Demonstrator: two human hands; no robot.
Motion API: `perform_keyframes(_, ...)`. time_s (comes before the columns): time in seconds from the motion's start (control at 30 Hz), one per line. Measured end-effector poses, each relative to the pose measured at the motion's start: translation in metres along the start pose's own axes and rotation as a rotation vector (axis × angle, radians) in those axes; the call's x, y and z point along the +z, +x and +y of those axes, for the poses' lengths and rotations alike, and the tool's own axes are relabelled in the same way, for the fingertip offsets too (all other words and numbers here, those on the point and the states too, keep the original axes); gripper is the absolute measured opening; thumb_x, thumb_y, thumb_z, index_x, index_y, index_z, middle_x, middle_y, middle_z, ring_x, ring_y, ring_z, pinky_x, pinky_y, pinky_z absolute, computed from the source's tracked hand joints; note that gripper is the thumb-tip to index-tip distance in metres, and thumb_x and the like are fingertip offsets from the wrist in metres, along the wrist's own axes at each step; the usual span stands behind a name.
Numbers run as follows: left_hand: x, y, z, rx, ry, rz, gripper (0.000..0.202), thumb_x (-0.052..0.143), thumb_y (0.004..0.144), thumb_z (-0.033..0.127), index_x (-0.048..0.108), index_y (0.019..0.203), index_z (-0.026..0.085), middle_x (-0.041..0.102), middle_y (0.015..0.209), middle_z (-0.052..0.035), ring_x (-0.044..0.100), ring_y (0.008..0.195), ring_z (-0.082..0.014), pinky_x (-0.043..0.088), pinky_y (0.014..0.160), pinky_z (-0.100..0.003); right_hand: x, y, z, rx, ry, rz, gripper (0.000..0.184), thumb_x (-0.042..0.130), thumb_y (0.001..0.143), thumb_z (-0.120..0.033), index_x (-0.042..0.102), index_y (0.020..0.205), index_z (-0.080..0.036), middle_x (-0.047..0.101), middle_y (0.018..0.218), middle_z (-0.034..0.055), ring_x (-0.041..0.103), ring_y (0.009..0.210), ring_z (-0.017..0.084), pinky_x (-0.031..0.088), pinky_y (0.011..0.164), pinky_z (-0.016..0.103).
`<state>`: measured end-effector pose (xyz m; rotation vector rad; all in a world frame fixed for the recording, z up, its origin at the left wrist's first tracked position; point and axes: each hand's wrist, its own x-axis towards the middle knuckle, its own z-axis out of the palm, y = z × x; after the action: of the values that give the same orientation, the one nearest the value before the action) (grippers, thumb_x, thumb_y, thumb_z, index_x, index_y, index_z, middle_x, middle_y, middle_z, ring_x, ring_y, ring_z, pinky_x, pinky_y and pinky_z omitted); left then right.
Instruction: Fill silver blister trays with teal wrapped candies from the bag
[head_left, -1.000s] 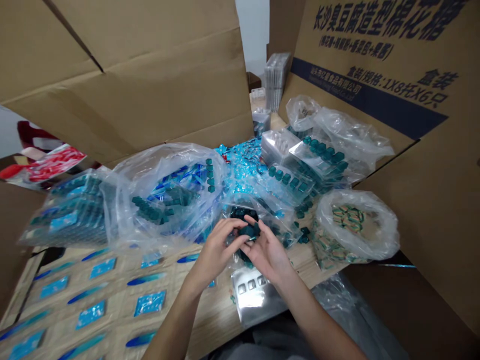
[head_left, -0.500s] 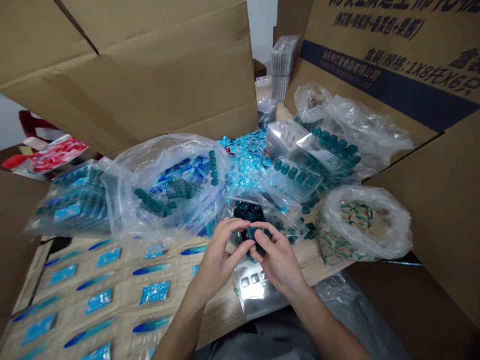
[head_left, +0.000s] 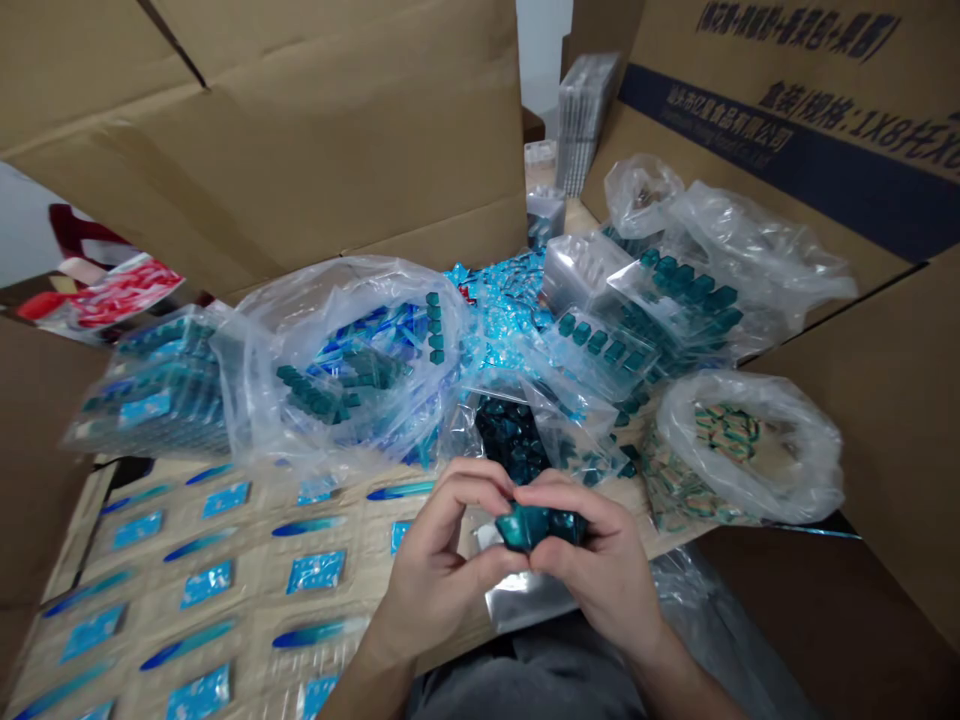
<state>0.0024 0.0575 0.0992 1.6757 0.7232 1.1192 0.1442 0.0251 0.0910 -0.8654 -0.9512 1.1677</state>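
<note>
Bare forearms [head_left: 360,685], grey trousers [head_left: 525,690]

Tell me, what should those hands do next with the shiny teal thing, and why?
Probably lower the teal piece into the silver tray just below it, I'd guess. The left hand and right hand are pinching it right above that tray, and the clear tray beyond holds similar pieces in rows.

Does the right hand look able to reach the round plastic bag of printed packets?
Probably yes: nothing stands between the right hand and that bag, though it is holding a teal piece with the left hand.
</note>
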Motion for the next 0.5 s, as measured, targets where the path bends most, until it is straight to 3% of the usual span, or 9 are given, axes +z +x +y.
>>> perform_keyframes(0.1,0.002,-0.003,0.0,-0.03,-0.028,0.0,0.022,0.067,0.082,0.04,0.06,0.079,0.02,0.057,0.09,-0.0033,0.058,0.083,-0.0156,0.05,0.075,-0.026,0.001,-0.001,0.0,-0.003,-0.029,0.012,0.021,0.073,0.073,-0.048,0.077,0.09,-0.035,0.063,0.067,-0.0017,0.059,0.063,0.012,0.051,0.058,0.023)
perform_keyframes(0.27,0.004,-0.009,0.0,-0.04,0.071,-0.009,0.014,0.062,0.088,0.03,0.066,0.1,0.024,0.059,0.095,-0.0051,0.059,0.089,-0.0166,0.05,0.078,-0.026,-0.005,-0.006,-0.002,0.041,-0.033,0.034,0.022,0.074,0.076,-0.038,0.074,0.099,-0.042,0.067,0.075,-0.0033,0.057,0.053,0.009,0.049,0.05,0.019)
perform_keyframes(0.37,0.004,-0.01,0.001,-0.032,0.045,-0.039,0.014,0.06,0.09,0.026,0.065,0.103,0.025,0.061,0.09,-0.0031,0.059,0.085,-0.0145,0.049,0.075,-0.022,-0.007,-0.01,-0.006,-0.005,-0.108,0.025,0.031,0.074,0.077,-0.027,0.072,0.103,-0.043,0.068,0.075,-0.0036,0.06,0.06,0.011,0.051,0.055,0.02)
perform_keyframes(0.5,0.006,-0.012,0.004,-0.002,0.07,-0.002,0.011,0.058,0.091,0.027,0.067,0.093,0.021,0.061,0.085,-0.0032,0.059,0.081,-0.0147,0.049,0.072,-0.022,-0.008,-0.014,-0.007,-0.108,-0.211,0.035,0.035,0.073,0.076,-0.017,0.073,0.103,-0.041,0.067,0.075,-0.0033,0.064,0.07,0.012,0.052,0.064,0.021)
